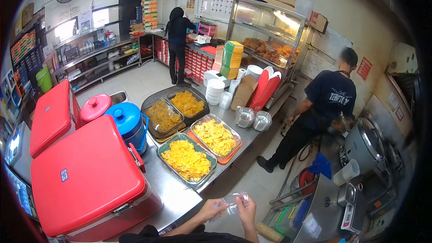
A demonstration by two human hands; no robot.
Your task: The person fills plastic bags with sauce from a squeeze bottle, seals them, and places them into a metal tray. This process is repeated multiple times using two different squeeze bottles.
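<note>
— What sits closest to us?

— Our own two hands, low in the view. Our left hand and our right hand both pinch a small clear plastic bag, fingertips closed on its edges, one hand at each side, the film stretched between them.

— How tight is the hold?

— Thumb and fingers are pressed together on the plastic on both sides; neither palm is open. Whether the bag's mouth is parted, we cannot tell; the film is too clear and small.

— And around the grip?

— Just left of our left hand runs the steel counter, and beyond that edge stands a big red cooler box. Above the bag, further along the counter, lies a green tray of yellow chips, with an orange tray of the same chips beside it. Up and left of those stands a blue insulated jug.

— Anyone else?

— Well beyond our right hand, a person in a dark T-shirt stands at the far wall, back to us.
</note>
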